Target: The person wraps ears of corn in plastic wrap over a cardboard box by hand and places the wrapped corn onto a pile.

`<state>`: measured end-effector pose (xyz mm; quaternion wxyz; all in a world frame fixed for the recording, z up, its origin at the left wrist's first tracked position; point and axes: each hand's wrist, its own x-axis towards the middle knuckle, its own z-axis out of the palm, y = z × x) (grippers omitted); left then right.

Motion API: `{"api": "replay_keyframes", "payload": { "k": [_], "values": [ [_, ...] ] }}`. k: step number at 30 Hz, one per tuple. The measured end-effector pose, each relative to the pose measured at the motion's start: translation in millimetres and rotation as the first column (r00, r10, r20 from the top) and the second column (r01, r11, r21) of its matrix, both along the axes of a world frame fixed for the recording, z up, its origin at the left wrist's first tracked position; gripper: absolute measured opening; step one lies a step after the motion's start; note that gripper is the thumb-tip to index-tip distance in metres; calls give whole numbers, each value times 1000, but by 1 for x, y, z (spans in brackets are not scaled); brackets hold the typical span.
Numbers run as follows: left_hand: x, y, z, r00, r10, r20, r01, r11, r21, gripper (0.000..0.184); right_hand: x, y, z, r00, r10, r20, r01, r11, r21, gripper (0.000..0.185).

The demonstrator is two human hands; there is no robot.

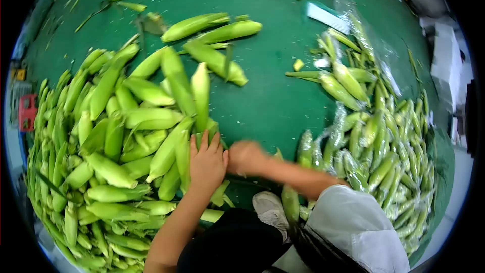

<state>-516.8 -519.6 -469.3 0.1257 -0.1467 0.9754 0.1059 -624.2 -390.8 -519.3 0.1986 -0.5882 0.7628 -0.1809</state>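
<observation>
My left hand [208,159] lies with its fingers spread against an ear of corn at the right edge of a large heap of green husked corn [146,119]. Close beside it on the right is my right hand [246,157], smeared by motion, so its fingers and anything in them cannot be made out. Just above my left hand an upright pale-green ear [200,96] leans on the heap. Three or so loose ears, one of them here [217,60], lie beyond the heap on the green surface [268,101].
On the right is a pile of corn in clear plastic wrap [384,156]. A white and green tray-like item [328,17] lies at the upper right. A red plastic object [28,112] stands at the far left. A shoe [270,209] shows below my hands.
</observation>
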Motion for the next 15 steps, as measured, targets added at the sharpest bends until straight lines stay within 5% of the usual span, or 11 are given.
{"api": "replay_keyframes", "payload": {
  "k": [1, 2, 3, 5, 6, 8, 10, 11, 13, 15],
  "values": [
    [7, 1, 6, 1000, 4, 12, -3, 1000, -23, 46, -48, -9, -9, 996, -12, 88, 51, 885, -462, 10],
    [11, 4, 13, 1000, 9, 20, -8, 999, -48, 46, -97, -25, 0, 921, -205, 332, 344, 828, -442, 8],
    [13, 6, 18, 1000, 13, 21, -11, 997, -73, 47, -155, -50, 6, 914, -307, 265, 403, 753, -520, 6],
    [21, 16, 12, 997, 65, 31, -62, 995, -83, 52, -256, -117, 23, 957, -277, -86, 170, 775, -608, 22],
    [21, 21, 8, 996, 79, 35, -76, 992, -96, 54, -294, -154, 22, 893, -309, -328, 86, 832, -549, 41],
    [18, 27, 10, 993, 105, 60, -99, 990, -97, 59, -333, -230, 5, 965, -187, -183, 102, 913, -395, 64],
    [14, 26, 11, 992, 121, 30, -118, 989, -93, 60, -335, -281, -34, 993, -50, 107, 56, 997, -56, 100],
    [16, 26, 11, 991, 129, 21, -126, 988, -85, 60, -303, -276, 3, 995, -39, -92, 61, 965, 256, 100],
    [18, 26, 11, 990, 144, -7, -144, 988, -49, 61, -283, -274, -27, 981, -190, -44, 193, 978, 79, 87],
    [21, 28, 8, 991, 133, -5, -133, 988, -72, 62, -255, -249, -23, 979, -166, -119, 162, 986, -42, 72]
  ]
}}
